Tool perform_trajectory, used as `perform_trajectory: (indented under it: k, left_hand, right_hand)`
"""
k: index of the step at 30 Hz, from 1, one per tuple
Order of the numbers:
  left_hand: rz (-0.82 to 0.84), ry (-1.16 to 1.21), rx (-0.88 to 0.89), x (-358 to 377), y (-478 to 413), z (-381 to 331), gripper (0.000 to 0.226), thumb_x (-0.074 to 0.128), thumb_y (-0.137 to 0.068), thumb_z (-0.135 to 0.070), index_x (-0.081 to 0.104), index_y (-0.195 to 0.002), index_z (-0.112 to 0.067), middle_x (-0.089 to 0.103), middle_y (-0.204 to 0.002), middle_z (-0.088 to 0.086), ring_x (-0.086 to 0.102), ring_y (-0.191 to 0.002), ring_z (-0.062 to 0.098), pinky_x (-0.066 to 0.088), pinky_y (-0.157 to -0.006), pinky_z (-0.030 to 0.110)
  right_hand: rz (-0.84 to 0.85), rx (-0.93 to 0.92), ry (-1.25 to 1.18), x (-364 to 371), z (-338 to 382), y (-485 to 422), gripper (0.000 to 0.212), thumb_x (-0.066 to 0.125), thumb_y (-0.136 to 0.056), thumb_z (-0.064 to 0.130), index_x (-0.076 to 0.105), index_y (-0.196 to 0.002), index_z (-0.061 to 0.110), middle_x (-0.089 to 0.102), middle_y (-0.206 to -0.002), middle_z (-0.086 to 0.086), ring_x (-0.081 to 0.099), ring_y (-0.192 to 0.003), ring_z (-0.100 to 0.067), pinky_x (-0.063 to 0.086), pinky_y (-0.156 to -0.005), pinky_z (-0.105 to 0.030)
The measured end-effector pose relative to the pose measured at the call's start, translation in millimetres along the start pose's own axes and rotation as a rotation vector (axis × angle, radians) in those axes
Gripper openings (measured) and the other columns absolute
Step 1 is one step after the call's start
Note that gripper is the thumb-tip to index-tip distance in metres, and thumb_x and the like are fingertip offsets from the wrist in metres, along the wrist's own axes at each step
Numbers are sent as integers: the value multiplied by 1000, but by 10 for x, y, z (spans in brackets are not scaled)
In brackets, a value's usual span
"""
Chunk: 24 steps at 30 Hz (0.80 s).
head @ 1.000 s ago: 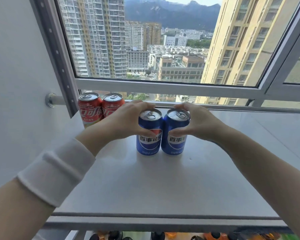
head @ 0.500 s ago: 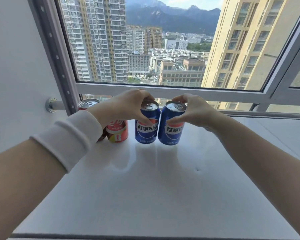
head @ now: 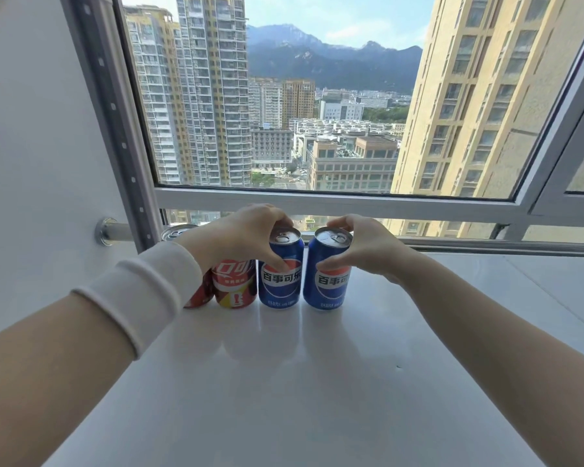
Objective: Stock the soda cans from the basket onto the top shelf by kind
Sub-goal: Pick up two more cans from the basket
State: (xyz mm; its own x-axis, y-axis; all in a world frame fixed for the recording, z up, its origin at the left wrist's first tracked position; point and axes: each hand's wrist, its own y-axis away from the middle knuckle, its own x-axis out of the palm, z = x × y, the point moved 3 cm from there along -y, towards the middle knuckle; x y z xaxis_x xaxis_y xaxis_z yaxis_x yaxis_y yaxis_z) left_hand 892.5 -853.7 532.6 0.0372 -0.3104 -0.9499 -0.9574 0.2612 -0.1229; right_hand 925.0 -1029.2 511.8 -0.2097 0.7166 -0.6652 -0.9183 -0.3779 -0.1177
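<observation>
Now the blue cans point(head: 280, 284) sit further back on the top shelf point(head: 284, 382), mid-frame beside the red cans point(head: 233, 288), slightly parted. The left hand point(head: 246, 237) and right hand point(head: 368, 254) each curl round one, so placement looks nearly done.

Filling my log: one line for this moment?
left hand grips left blue can | right hand grips right blue can | both upright on shelf

Two blue cans point(head: 280, 281) upright, just right of red cans point(head: 234, 285)
</observation>
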Motion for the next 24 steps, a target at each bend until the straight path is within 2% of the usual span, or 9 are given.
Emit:
perform_trajectory:
  k: [7,11,19,24]
  left_hand:
    - [6,4,-15,-12,-13,40,69,82,-63,-33,52,-124,-17,61,-115,-3,55,-96,11,45,-80,22]
    - [32,-42,-15,-7,-41,20,70,82,-65,-30,50,-126,-17,58,-120,-1,55,-103,15,49,-87,29]
    - [61,-44,-19,-24,-45,22,70,82,-65,-30,50,-126,-18,59,-120,-2,57,-103,14,50,-87,30]
    - [59,-63,-24,-7,-42,30,70,81,-65,-32,49,-126,-20,57,-122,-2,55,-107,16,50,-92,37]
  right_hand:
    - [13,7,-2,43,37,-64,79,86,-57,13,49,-127,10,58,-119,-7,57,-105,-22,52,-87,-33]
    - [4,7,-3,62,28,-71,80,86,-57,13,49,-128,10,58,-121,-7,56,-106,-21,51,-87,-32]
    - [18,1,19,49,38,-72,79,85,-59,14,49,-129,11,57,-122,-7,54,-102,-18,49,-83,-27]
    - [-13,-36,60,67,33,-50,77,84,-62,16,48,-130,12,56,-125,-6,51,-102,-14,44,-83,-24]
